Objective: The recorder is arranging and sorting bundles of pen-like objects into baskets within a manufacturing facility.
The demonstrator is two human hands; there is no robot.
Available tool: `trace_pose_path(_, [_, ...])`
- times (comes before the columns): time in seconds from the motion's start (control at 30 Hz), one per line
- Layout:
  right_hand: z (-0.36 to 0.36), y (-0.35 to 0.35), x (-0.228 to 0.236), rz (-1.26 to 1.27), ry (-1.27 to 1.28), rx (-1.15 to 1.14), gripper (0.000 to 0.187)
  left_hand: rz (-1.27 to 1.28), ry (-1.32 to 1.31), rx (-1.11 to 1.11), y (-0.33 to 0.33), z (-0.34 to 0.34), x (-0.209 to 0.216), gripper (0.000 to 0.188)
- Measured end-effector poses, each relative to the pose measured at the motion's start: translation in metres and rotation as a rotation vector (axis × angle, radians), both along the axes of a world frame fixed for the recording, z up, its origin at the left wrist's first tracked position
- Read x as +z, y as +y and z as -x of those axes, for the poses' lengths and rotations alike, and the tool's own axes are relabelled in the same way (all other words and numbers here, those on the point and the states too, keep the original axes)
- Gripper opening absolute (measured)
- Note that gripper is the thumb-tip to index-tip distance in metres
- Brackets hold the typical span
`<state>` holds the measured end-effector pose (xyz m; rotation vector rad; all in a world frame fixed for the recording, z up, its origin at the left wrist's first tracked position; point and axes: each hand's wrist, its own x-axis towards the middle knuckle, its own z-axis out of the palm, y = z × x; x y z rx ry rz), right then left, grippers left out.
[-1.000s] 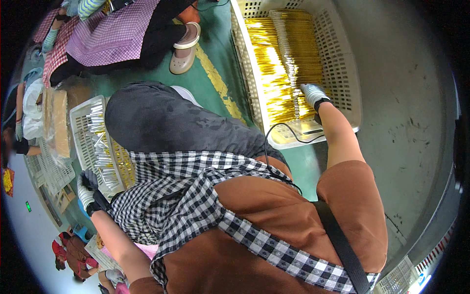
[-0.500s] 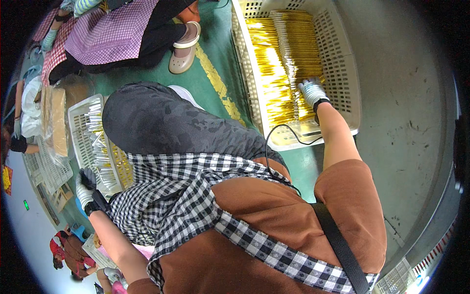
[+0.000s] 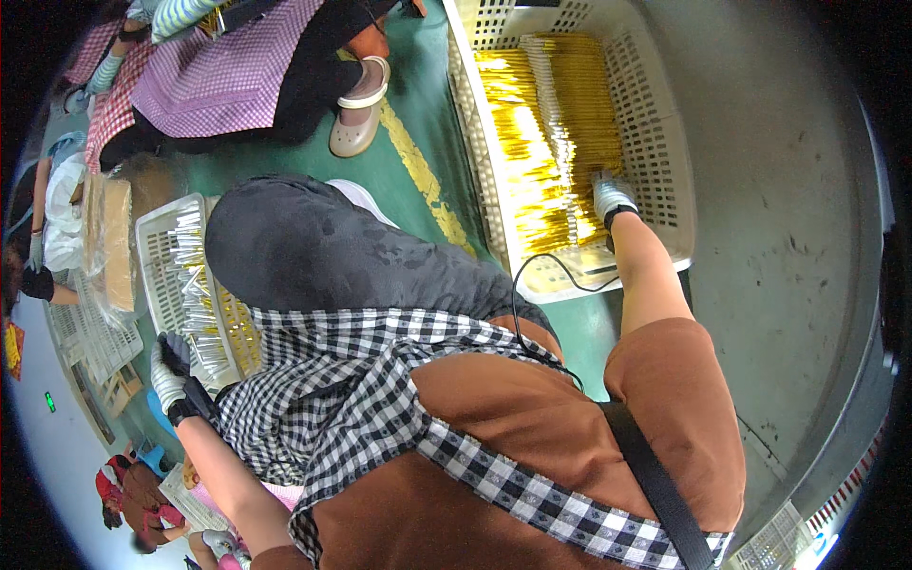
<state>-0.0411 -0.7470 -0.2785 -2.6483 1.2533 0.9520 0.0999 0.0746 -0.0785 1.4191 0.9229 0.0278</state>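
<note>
My right hand point(image 3: 613, 195), in a striped white glove with grey fingers, reaches into a large cream plastic crate point(image 3: 679, 176). It touches the tightly packed rows of slim shiny gold sticks point(image 3: 589, 104), which have pale ends. Its fingertips are hidden among the sticks, so their grip does not show. At the left, my left hand point(image 3: 171, 370), gloved alike, hangs beside a smaller white crate point(image 3: 157, 256) of loose silver-white sticks point(image 3: 195, 294) and gold ones. Its fingers are loosely bent and apart, with nothing visible in them.
My bent leg point(image 3: 351, 247) lies between the two crates. A grey metal surface point(image 3: 769, 237) borders the large crate. A co-worker's clog-style shoe point(image 3: 356, 123) stands on the green floor point(image 3: 418, 85). Cardboard point(image 3: 116, 242) in clear plastic lies beyond the smaller crate.
The whole view has shifted slightly. My right hand has moved a little nearer me along the gold sticks, still inside the crate. My left hand stays beside the smaller crate.
</note>
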Motion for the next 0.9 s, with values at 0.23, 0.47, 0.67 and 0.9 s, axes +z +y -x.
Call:
trace_pose_path(0.23, [-0.007, 0.017, 0.02, 0.008, 0.256, 0.582, 0.039, 0.0, 0.026, -0.036, 0.0, 0.003, 0.0, 0.04])
trace_pose_path(0.47, [-0.008, 0.025, 0.023, -0.139, 0.289, 0.707, 0.022, -0.013, 0.033, -0.006, -0.007, 0.005, 0.003, 0.045])
trace_pose_path(0.67, [-0.002, 0.014, 0.011, 0.039, 0.212, 0.608, 0.023, -0.054, 0.038, -0.044, -0.014, 0.005, 0.005, 0.049])
trace_pose_path(0.9, [-0.006, 0.015, 0.019, 0.086, 0.108, 0.766, 0.023, -0.054, 0.038, -0.083, -0.009, 0.004, 0.001, 0.053])
